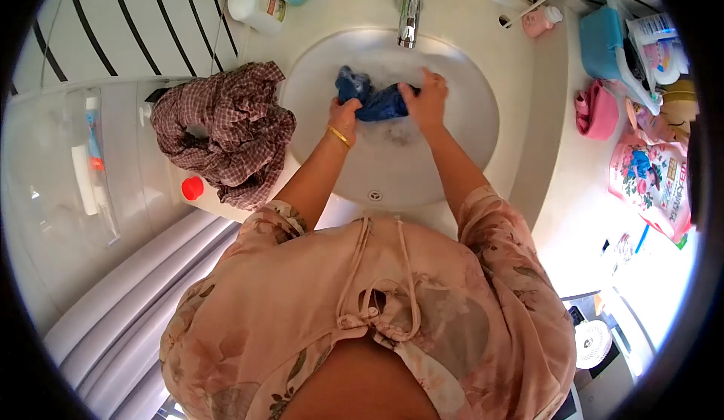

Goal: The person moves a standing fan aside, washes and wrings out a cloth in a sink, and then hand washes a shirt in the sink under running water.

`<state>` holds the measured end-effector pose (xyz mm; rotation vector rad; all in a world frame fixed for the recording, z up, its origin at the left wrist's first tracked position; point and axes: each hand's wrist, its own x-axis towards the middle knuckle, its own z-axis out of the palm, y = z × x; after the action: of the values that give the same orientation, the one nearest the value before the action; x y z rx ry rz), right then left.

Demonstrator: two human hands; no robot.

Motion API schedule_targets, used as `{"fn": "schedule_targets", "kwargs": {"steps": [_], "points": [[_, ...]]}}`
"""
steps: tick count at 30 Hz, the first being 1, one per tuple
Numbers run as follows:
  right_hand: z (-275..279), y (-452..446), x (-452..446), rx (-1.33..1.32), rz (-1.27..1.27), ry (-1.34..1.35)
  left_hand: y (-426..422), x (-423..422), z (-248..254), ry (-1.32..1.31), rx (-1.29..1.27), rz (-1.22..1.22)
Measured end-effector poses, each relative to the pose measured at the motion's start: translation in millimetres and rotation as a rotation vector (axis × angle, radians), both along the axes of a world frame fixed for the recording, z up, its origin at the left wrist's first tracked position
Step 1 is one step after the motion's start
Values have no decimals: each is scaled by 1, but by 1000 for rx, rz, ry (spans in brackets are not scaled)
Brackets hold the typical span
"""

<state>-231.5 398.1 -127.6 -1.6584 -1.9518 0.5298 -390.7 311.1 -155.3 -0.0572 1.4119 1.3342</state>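
"So, where's the blue cloth (382, 105)?"

"Inside the white basin (471, 145), between both hands. Long axis roughly crosswise; left end bends up toward the back rim."

"Grip?"

"Left hand (344, 120) pinches the near side, left of middle, thumb on top. Right hand (427, 103): thumb against the right end, fingers fanned; can't tell if it pinches. Neither is nearer; both touch."

"Edges, room?"

"Faucet (408, 14) juts over the back rim. Open basin toward the drain (375, 195) and rightward. Checked garment (234, 130) heaped left of the rim."
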Motion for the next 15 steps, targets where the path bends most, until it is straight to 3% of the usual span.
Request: {"fn": "schedule_targets", "kwargs": {"steps": [1, 2, 3, 5, 6, 8, 10, 11, 13, 15], "points": [[-2, 5, 8, -306, -137, 16, -3, -5, -4, -6, -132, 9], [-17, 3, 6, -351, -141, -59, -4, -9, -5, -11, -264, 14], [-41, -4, 1, -395, -147, -132, -5, -12, -2, -228, -304, 34], [-54, -11, -14, -706, 22, 95, 4, -5, 16, -305, -363, 158], [-49, -21, -29, -729, 50, 314, 8, 0, 28, -345, -395, 220], [-12, -45, -56, -659, 169, 437, 9, -13, 26, -561, -139, 122], [56, -67, -67, -504, 365, 342, -2, -38, -17, -741, 257, -24], [81, -77, -68, -417, 489, 251, -6, -40, -13, -813, 374, -80], [74, -79, -68, -222, 617, 129, -7, -31, -8, -808, 382, -99], [53, -51, -68, -333, 327, -14, 6, -10, 3, -634, 211, -9]]}}
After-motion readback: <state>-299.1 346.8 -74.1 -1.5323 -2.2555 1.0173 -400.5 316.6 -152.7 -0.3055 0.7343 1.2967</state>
